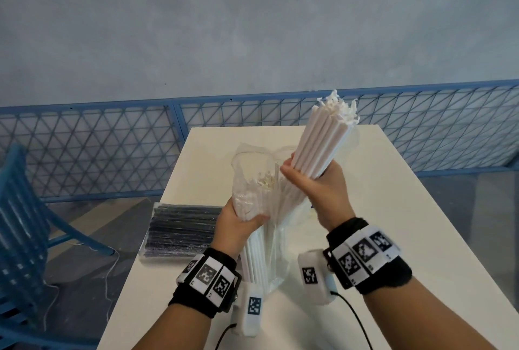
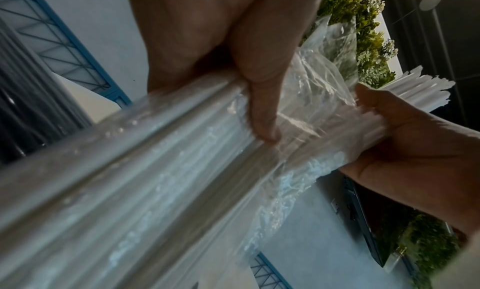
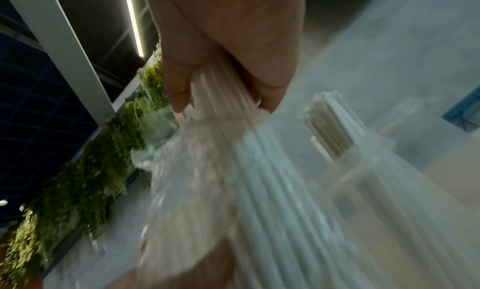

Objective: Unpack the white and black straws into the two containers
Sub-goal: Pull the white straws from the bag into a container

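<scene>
My left hand [image 1: 241,217] grips a clear plastic bag [image 1: 252,170] of white straws above the white table [image 1: 407,223]; its thumb [image 2: 262,108] presses the film. My right hand [image 1: 317,184] grips a thick bundle of white straws [image 1: 323,142] drawn partly out of the bag's open top, slanting up to the right. In the right wrist view the fingers [image 3: 179,92] wrap the bundle of white straws [image 3: 223,100]. A sealed pack of black straws [image 1: 182,230] lies flat at the table's left edge. A clear container [image 3: 363,170] holding white straws [image 3: 330,125] appears blurred in the right wrist view.
A blue mesh fence [image 1: 98,150] runs behind the table along a grey wall. A blue chair [image 1: 22,237] stands on the floor to the left. Cables trail from both wrist cameras over the table's near part.
</scene>
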{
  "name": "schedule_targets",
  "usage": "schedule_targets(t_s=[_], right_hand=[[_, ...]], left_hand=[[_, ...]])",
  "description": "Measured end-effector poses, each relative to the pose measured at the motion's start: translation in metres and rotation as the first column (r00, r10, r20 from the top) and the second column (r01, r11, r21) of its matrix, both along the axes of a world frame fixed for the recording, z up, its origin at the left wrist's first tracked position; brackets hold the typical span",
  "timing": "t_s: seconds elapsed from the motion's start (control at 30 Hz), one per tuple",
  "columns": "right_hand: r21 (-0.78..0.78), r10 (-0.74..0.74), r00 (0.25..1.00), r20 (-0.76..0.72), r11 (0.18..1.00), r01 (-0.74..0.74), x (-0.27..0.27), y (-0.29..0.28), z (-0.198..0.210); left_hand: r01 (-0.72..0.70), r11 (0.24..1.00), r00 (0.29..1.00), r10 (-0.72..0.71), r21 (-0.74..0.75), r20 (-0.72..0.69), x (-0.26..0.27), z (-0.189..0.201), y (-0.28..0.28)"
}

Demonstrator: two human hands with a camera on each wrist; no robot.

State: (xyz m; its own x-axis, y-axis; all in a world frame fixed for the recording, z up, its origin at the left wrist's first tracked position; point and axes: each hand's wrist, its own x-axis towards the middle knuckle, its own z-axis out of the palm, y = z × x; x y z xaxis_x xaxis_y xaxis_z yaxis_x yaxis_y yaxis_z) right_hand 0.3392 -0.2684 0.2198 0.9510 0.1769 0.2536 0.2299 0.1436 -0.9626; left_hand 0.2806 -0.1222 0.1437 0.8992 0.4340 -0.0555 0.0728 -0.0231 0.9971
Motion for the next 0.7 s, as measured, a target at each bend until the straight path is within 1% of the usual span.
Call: schedule_targets(t_s=[0.07,0.1,0.17,0.23,0.3,0.33,0.43,0.53,0.63,0.7], right_hand=[[0.006,-0.017,0.999,-0.047,1.0,0.018,-0.005,0.004,-0.01],[0.04,-0.033,0.997,-0.071,0.999,0.036,-0.005,0.005,-0.01],[0.143,-0.077,0.992,-0.103,0.986,0.092,-0.003,0.004,-0.003],[0.267,-0.109,0.986,-0.123,0.954,0.138,0.003,0.001,0.009],[0.394,-0.09,0.984,-0.151,0.908,0.143,0.012,-0.006,0.02],[0.429,-0.085,0.984,-0.154,0.892,0.144,0.016,-0.009,0.025],[0.491,-0.085,0.983,-0.164,0.857,0.157,0.026,-0.016,0.031],[0.537,-0.086,0.979,-0.184,0.826,0.173,0.032,-0.019,0.026],[0.56,-0.099,0.966,-0.24,0.798,0.221,0.035,-0.021,0.021],[0.568,-0.139,0.954,-0.266,0.777,0.272,0.039,-0.025,0.021]], left_hand=[[0.011,1.0,1.0,-0.011,-0.003,0.008,-0.001,0.0,0.0],[0.015,1.0,1.0,-0.015,-0.006,0.008,-0.001,0.0,0.0],[0.015,1.0,1.0,-0.015,-0.015,0.009,-0.002,-0.001,0.001],[-0.005,0.999,1.0,0.005,-0.041,0.01,-0.002,-0.002,0.003],[-0.04,0.996,0.999,0.041,-0.077,0.011,-0.003,-0.003,0.007],[-0.06,0.994,0.998,0.062,-0.093,0.012,-0.003,-0.003,0.009],[-0.095,0.985,0.995,0.097,-0.141,0.01,-0.004,-0.004,0.012],[-0.111,0.981,0.994,0.113,-0.157,0.006,-0.004,-0.006,0.012],[-0.105,0.979,0.994,0.108,-0.172,0.007,-0.005,-0.008,0.014],[-0.127,0.976,0.992,0.129,-0.174,-0.001,-0.004,-0.011,0.017]])
